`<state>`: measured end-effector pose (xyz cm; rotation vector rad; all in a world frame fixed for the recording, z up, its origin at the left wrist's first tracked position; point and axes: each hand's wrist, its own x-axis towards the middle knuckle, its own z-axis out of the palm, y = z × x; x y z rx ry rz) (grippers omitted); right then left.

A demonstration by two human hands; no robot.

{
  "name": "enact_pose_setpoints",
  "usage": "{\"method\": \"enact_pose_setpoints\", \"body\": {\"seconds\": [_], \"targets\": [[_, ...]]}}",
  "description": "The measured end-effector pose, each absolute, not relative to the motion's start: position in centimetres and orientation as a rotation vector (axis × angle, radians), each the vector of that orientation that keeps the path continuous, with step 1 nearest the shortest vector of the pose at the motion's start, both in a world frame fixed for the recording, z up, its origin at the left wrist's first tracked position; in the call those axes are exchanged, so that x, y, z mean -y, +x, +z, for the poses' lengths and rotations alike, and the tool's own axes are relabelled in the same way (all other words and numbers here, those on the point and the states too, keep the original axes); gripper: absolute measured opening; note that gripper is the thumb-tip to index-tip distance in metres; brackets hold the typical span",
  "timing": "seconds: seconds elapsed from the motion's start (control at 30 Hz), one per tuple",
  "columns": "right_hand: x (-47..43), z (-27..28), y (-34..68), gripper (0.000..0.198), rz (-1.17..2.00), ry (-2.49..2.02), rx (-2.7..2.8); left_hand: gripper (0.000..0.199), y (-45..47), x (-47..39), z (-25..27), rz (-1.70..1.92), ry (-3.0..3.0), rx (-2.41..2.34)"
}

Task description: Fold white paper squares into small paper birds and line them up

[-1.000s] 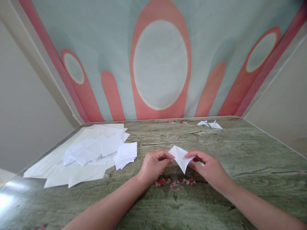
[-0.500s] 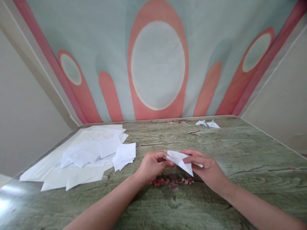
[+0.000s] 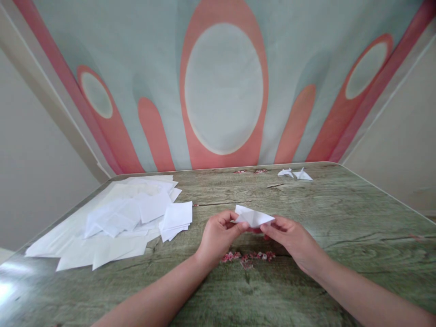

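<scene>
Your left hand is nearly closed in a pinch on the left part of the folded white paper, with the thumb lying along its near face and the other fingers curled behind it. Your right hand is drawn in to a similar narrow grip at the paper's right end, thumb in front near the lower edge; its fingertips behind are partly hidden. Between your two hands the paper spreads wide and low, tapering to a point on the right, with crease lines across its face. You have it over the middle of the wood-grain table, just beyond the printed strip of red flowers; whether it touches the tabletop, you cannot tell from here

To the left of your left hand, well apart from it, lies a small stack of white paper squares, its edges fanned out. It sits beside a broad spread of large paper sheets, on which more loose squares overlap. Toward the far right edge, two small origami figures rest near each other, and behind the table hangs a pink and grey-green backdrop
</scene>
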<state>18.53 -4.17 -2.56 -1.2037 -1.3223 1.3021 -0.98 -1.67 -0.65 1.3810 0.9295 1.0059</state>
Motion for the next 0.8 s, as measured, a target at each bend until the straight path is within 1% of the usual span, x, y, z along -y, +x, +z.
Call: {"method": "enact_pose_setpoints", "body": {"seconds": [0.13,0.3,0.47,0.63,0.8], "targets": [[4.07,-2.41,18.86,0.028,1.166,-1.223,1.34,0.022,-0.71,1.85,-0.35,1.001,1.35,-0.927],[4.06,-2.49,18.95,0.028,1.208,-1.194,1.348,0.022,-0.36,2.14,0.21,1.051,1.314,-1.0],[4.27,-2.54,18.77,0.031,1.157,-1.229,1.286,0.022,-0.04,2.4,0.28,1.1,1.301,-1.005],[4.22,-2.96,18.82,0.028,1.151,-1.21,1.165,0.022,0.01,2.31,-0.09,1.149,1.236,-0.979],[4.22,-2.64,18.93,0.025,1.165,-1.161,1.192,0.018,-0.27,2.11,-0.16,1.16,1.207,-0.917]]}}
